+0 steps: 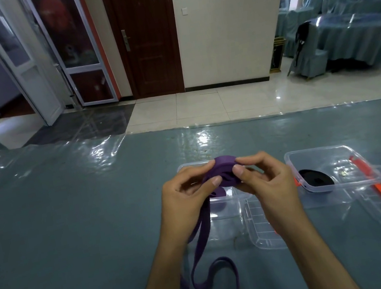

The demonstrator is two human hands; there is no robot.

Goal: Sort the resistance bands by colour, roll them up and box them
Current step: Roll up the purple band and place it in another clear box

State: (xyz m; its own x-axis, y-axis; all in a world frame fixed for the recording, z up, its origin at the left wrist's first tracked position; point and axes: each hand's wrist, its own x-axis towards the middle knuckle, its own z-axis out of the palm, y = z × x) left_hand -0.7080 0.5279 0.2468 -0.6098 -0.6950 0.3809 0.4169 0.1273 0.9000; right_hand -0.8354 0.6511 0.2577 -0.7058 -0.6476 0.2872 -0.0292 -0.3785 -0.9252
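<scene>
Head view: left hand (188, 195) and right hand (263, 177), fingers curled, pinching a half-wound purple band (224, 171) just above a clear box (222, 203); loose tail trailing down over the table (70, 215) and out of frame below. Likely to spring open if either pinch slackens, or to wind crooked if the tail snags. Black rolled band (316, 180) already boxed to the right. Box interior behind the hands hidden; tail end cut off.

Brown door (146, 35), cream wall (226, 19), glossy tiled floor (203, 104).
</scene>
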